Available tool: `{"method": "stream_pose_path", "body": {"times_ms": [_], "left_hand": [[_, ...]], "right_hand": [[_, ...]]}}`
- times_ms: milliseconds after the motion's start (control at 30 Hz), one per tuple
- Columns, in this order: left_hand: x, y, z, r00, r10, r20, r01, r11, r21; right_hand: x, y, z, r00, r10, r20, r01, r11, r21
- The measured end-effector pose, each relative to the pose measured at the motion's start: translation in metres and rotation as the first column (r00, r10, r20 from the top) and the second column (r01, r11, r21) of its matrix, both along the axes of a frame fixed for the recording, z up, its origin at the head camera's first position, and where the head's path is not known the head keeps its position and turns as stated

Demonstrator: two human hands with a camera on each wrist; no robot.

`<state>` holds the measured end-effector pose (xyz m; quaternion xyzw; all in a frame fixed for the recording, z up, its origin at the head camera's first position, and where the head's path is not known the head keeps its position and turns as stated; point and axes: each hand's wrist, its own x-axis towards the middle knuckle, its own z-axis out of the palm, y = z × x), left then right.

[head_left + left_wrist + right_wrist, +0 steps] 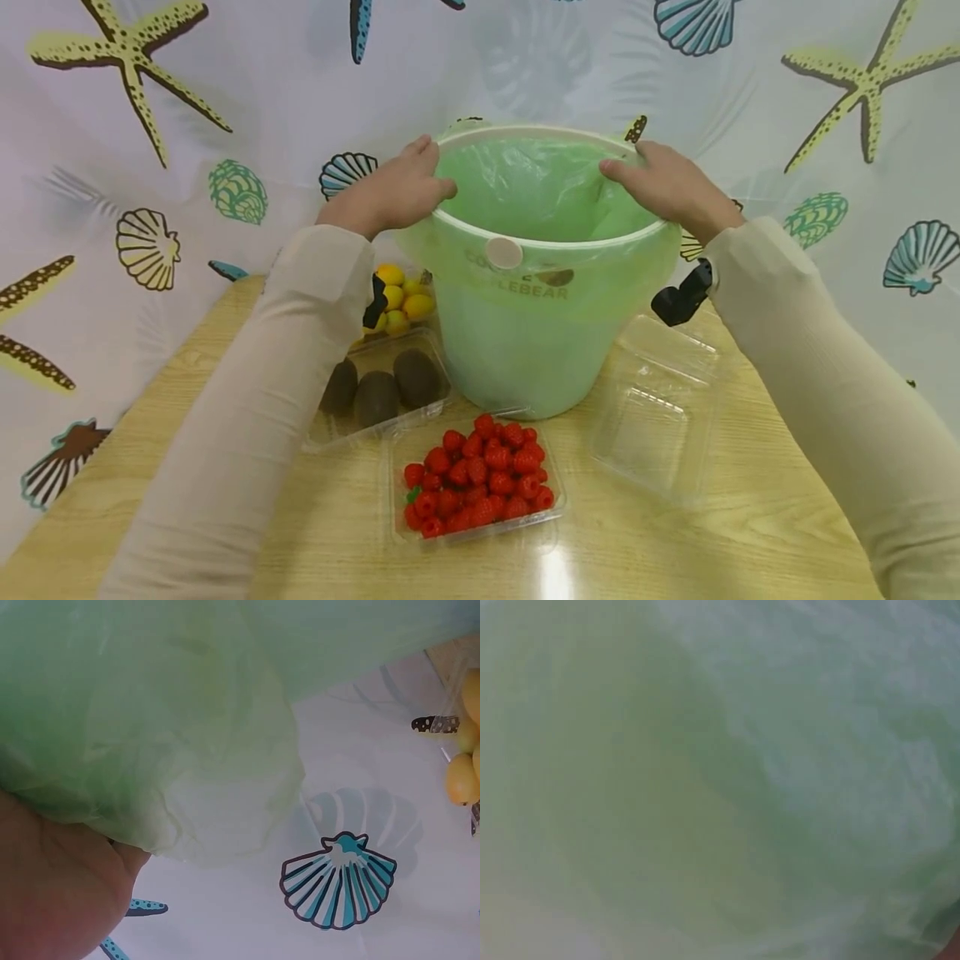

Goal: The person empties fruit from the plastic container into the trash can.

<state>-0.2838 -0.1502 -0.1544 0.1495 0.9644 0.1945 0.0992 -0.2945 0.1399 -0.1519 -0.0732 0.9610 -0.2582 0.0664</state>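
pale green bucket point(517, 358) toward the far edge of the counter point(322, 546), lined with a translucent bag point(532, 187) folded over its rim point(551, 244). held at opposite sides of that rim in the grip of left hand point(397, 190) and right hand point(671, 190). raspberries point(487, 475) just in front; dark oval fruit point(417, 377) and yellow fruit point(418, 307) toward the far left corner.

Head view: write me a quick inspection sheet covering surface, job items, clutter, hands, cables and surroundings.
Surface: wood-grain table, glare near its front.
Job items: green bucket, upright; translucent green bag lines it and hangs outside its white rim.
Clutter: raspberries in a transparent tray in front; dark oval fruits and yellow fruits on the left; transparent container on the right.
Hands: left hand and right hand grip opposite sides of the rim.
Cables: nothing seen.
Surroundings: shell-and-starfish patterned cloth behind.
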Motion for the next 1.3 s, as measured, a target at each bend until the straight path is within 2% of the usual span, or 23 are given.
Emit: {"method": "stream_pose_path", "body": {"times_ms": [267,400,500,567,700,900,1100,1200,1300], "left_hand": [[0.005,-0.003,-0.008,0.998,0.057,-0.025,-0.054,0.991,0.124],[0.012,-0.010,-0.016,0.995,0.044,-0.089,-0.020,0.965,0.261],[0.019,-0.016,-0.023,0.991,0.013,-0.131,0.036,0.929,0.369],[0.024,-0.021,-0.026,0.992,0.017,-0.123,0.030,0.927,0.373],[0.033,-0.031,-0.031,0.991,0.078,-0.112,-0.030,0.925,0.379],[0.049,-0.048,-0.037,0.972,0.208,-0.109,-0.152,0.912,0.381],[0.066,-0.066,-0.048,0.959,0.281,-0.030,-0.248,0.888,0.387],[0.075,-0.075,-0.057,0.952,0.305,0.013,-0.283,0.864,0.416],[0.085,-0.084,-0.068,0.947,0.318,0.048,-0.302,0.827,0.475]], "right_hand": [[0.000,0.001,0.002,0.999,0.025,0.032,-0.026,0.999,0.039],[-0.002,-0.002,0.002,0.998,0.040,0.052,-0.043,0.997,0.064],[-0.002,-0.001,0.003,0.997,0.050,0.052,-0.055,0.993,0.103],[-0.002,-0.001,0.004,0.997,0.056,0.044,-0.061,0.990,0.125],[-0.001,-0.002,0.005,0.998,0.059,0.037,-0.063,0.991,0.120],[-0.002,-0.005,0.004,0.998,0.046,0.053,-0.051,0.994,0.101],[-0.001,-0.007,0.004,0.998,0.049,0.049,-0.054,0.994,0.098],[0.000,-0.006,0.005,0.998,0.048,0.050,-0.053,0.993,0.104],[0.000,-0.005,0.005,0.998,0.048,0.047,-0.053,0.993,0.108]]}}
